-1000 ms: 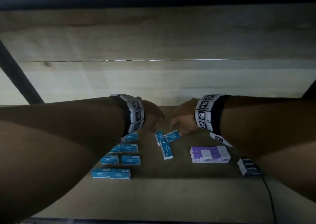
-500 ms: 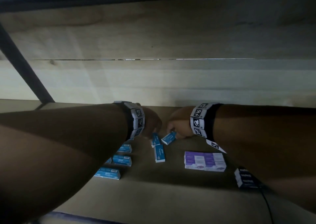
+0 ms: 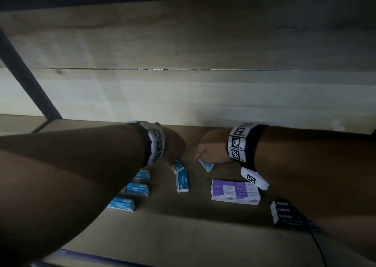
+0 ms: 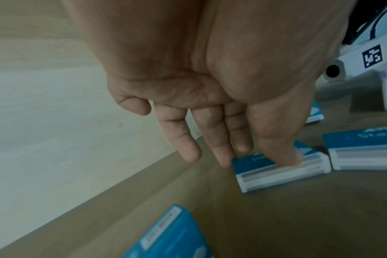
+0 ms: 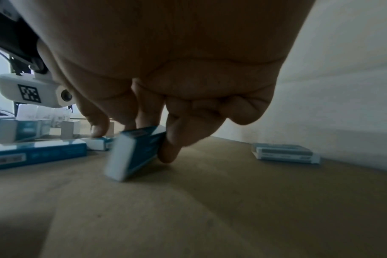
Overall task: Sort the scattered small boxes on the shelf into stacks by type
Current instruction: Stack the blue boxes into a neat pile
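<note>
Several blue staples boxes lie on the wooden shelf (image 3: pixel 203 236). My left hand (image 3: pixel 175 162) reaches down onto one blue box (image 3: pixel 179 166); in the left wrist view the thumb (image 4: pixel 287 155) sits on its near edge while the fingers (image 4: pixel 223 157) touch its far side and end, pinching the box (image 4: pixel 276 172), which lies flat. My right hand (image 3: pixel 200 157) grips another blue box (image 3: pixel 207 165); the right wrist view shows this box (image 5: pixel 132 153) tilted between thumb and fingers, one end raised. A third blue box (image 3: pixel 182 181) lies between them, nearer me.
More blue boxes (image 3: pixel 138 189) sit at the left, partly behind my forearm. A block of purple boxes (image 3: pixel 236 192) and dark navy boxes (image 3: pixel 284 211) stand at the right. A pale box stack (image 5: pixel 285 153) lies by the back wall. A black post (image 3: pixel 26 73) and a cable (image 3: pixel 319 248) flank the shelf.
The right hand has drawn its blue box to the right, away from the box under the left hand, and tipped it up. The left hand has stayed on its box.
</note>
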